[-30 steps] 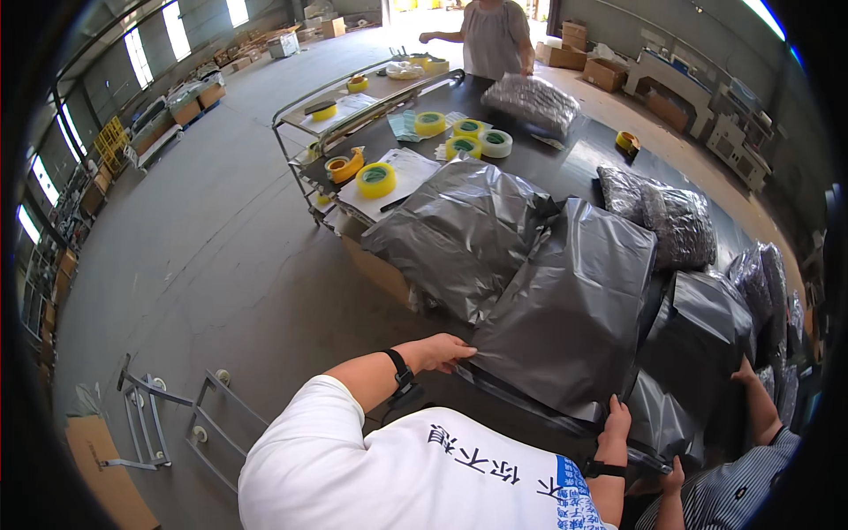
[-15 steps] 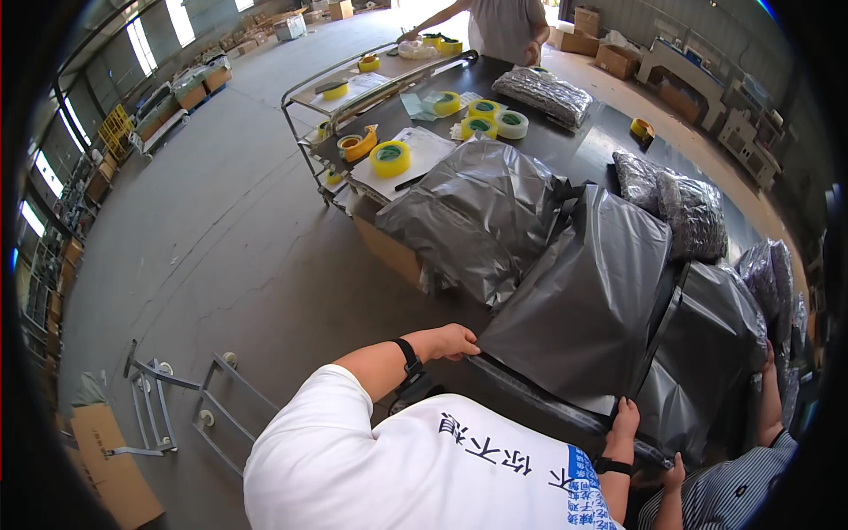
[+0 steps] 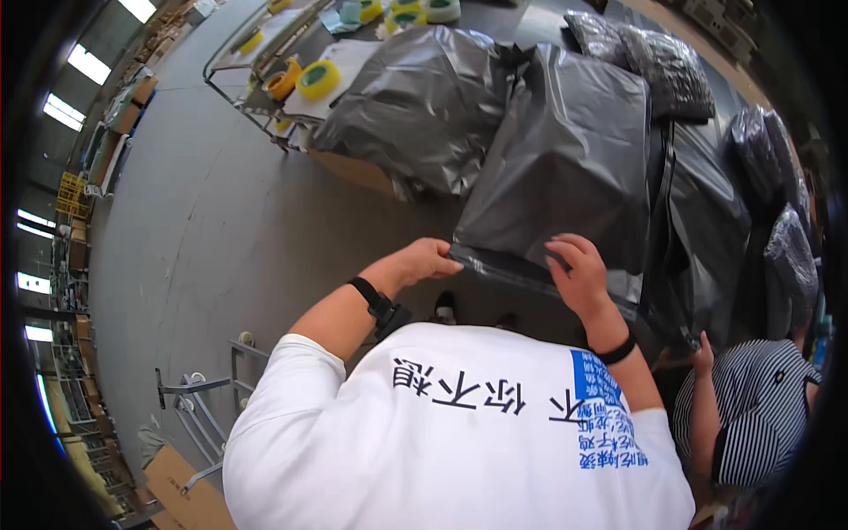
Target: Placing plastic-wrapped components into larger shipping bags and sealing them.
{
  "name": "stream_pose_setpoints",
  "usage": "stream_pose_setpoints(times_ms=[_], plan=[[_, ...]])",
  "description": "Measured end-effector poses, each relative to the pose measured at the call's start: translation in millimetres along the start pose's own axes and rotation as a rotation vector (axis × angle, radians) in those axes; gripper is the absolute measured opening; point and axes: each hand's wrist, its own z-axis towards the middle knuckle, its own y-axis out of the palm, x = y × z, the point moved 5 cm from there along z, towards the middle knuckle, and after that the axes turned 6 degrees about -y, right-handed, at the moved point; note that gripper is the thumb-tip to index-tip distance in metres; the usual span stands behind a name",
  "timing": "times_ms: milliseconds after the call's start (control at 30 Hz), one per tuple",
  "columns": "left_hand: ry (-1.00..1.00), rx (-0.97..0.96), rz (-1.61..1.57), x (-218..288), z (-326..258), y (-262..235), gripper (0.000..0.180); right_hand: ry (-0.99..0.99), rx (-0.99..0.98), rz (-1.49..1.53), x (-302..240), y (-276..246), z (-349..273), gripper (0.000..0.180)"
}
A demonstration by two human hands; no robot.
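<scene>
A large dark grey plastic mailing bag (image 3: 574, 150) lies in front of me, its open-looking near edge hanging toward my body. Along that edge runs a shiny flap strip (image 3: 503, 272). My left hand (image 3: 431, 259) pinches the strip's left corner between thumb and fingers. Over the right part of the edge, my right hand (image 3: 580, 274) has its fingers apart, close to or lightly touching the plastic; I see nothing held in it. A second bulky grey bag (image 3: 424, 106) rests to the left, and another grey bag (image 3: 707, 203) to the right.
At right, a person in a striped shirt (image 3: 751, 415) has a hand (image 3: 702, 355) at the neighbouring bag's edge. Plastic-wrapped bundles (image 3: 667, 71) lie behind the bags. Tape rolls (image 3: 318, 79) sit at the table's left end. A metal frame (image 3: 199, 389) on wheels stands on the floor at lower left.
My view has tilted downward, so the table sits higher in the picture. My right hand has let go of the bag's right edge and moved left along it; my left hand keeps its corner.
</scene>
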Motion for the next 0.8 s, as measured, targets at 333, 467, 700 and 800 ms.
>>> stream_pose_setpoints(times_ms=[333, 467, 700, 800], plan=[[0.076, 0.058, 0.109, 5.9, -14.1, 15.0, 0.016, 0.074, -0.384, 0.183, -40.8, 117.0, 34.2, 0.024], [0.153, 0.153, 0.388, 17.5, -15.5, 11.2, 0.021, 0.171, -0.482, 0.141, -47.0, 129.2, 46.1, 0.018], [0.569, 0.488, 0.959, 64.3, -47.3, 4.2, 0.035, 0.153, -0.409, 0.210, -42.1, 127.0, 46.5, 0.011], [0.927, 0.517, 1.204, 86.0, -52.5, 18.4, 0.041, 0.078, -0.309, 0.257, -45.7, 121.9, 40.4, 0.012]])
